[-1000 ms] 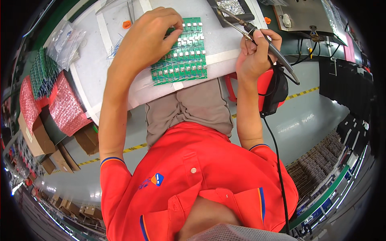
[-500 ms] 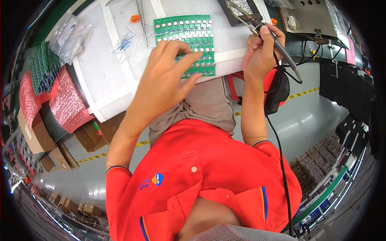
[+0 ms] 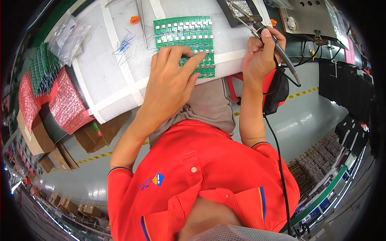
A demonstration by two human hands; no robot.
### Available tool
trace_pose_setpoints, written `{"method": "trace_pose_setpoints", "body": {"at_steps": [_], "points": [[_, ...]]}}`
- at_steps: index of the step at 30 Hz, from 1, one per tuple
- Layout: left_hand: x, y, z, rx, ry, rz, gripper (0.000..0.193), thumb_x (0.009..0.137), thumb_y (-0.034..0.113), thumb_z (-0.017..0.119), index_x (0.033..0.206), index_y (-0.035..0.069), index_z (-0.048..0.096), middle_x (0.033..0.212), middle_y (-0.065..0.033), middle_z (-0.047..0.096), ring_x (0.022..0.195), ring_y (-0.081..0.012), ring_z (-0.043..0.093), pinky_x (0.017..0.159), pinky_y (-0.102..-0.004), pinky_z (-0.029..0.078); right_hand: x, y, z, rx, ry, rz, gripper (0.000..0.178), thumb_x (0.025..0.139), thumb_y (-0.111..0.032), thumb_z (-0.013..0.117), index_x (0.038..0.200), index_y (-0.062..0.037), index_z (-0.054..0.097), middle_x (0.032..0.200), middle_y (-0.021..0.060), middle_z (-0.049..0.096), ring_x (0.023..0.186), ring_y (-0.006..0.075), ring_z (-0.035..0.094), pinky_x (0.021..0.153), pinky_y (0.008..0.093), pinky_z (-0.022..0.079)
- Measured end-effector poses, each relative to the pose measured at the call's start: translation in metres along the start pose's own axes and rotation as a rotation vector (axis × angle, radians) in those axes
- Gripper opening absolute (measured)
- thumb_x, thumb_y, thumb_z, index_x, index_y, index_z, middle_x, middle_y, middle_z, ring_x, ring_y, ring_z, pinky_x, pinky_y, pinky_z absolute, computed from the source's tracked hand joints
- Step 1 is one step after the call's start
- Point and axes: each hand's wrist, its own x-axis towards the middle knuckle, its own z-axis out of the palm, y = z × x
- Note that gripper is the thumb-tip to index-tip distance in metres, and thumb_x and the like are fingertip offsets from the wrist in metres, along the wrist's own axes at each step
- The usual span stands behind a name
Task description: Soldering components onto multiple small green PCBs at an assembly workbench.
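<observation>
A green circuit board panel (image 3: 183, 30), set with rows of small metal connectors and thin wires, lies on the white padded work surface (image 3: 104, 90). My left hand (image 3: 171, 78) rests over its lower left part. The index finger reaches onto the lower rows, the thumb is apart from it, and the other fingers are bent; nothing shows held in it. Out to the right, my right hand (image 3: 261, 52) grips a soldering iron (image 3: 283, 52) with a grey handle. Its metal end points up and left, close to a dark tray with a silvery lining (image 3: 245, 10).
Tweezers (image 3: 141, 24), an orange cap (image 3: 134, 19) and loose cut wires (image 3: 126, 47) lie left of the panel. Farther left are a clear plastic bag (image 3: 66, 38), stacked green boards (image 3: 44, 66) and pink bubble wrap (image 3: 68, 104). A metal box (image 3: 309, 18) stands at right; a black cable (image 3: 281, 172) hangs down.
My left hand has shifted slightly down and its index finger has moved a little right over the panel. My right hand with the soldering iron has barely moved.
</observation>
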Motion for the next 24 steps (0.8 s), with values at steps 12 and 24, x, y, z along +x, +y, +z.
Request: {"method": "trace_pose_setpoints", "body": {"at_steps": [12, 24], "points": [[-0.016, -0.003, -0.024, -0.137, -0.088, -0.02, 0.028, 0.077, 0.006, 0.072, 0.105, 0.007, 0.068, 0.12, -0.0113, 0.059, 0.113, -0.0328, 0.053, 0.096, -0.0435, 0.043, -0.002, -0.015, -0.01, 0.019, 0.09, 0.2, 0.042, 0.097, -0.03, 0.051, 0.125, 0.0014, 0.051, 0.085, 0.0111, 0.061, 0.072, 0.0182, 0.056, 0.058, 0.0275, 0.044], [0.033, -0.056, -0.064, 0.122, 0.04, 0.103, 0.027, 0.08, 0.007, 0.07, 0.105, 0.002, 0.063, 0.098, -0.0122, 0.059, 0.098, -0.0328, 0.056, 0.086, -0.0401, 0.047, 0.005, -0.01, -0.015, 0.05, 0.031, 0.133, 0.035, 0.098, -0.028, 0.05, 0.12, -0.0004, 0.046, 0.079, 0.0122, 0.058, 0.064, 0.0203, 0.057, 0.053, 0.029, 0.045]]}}
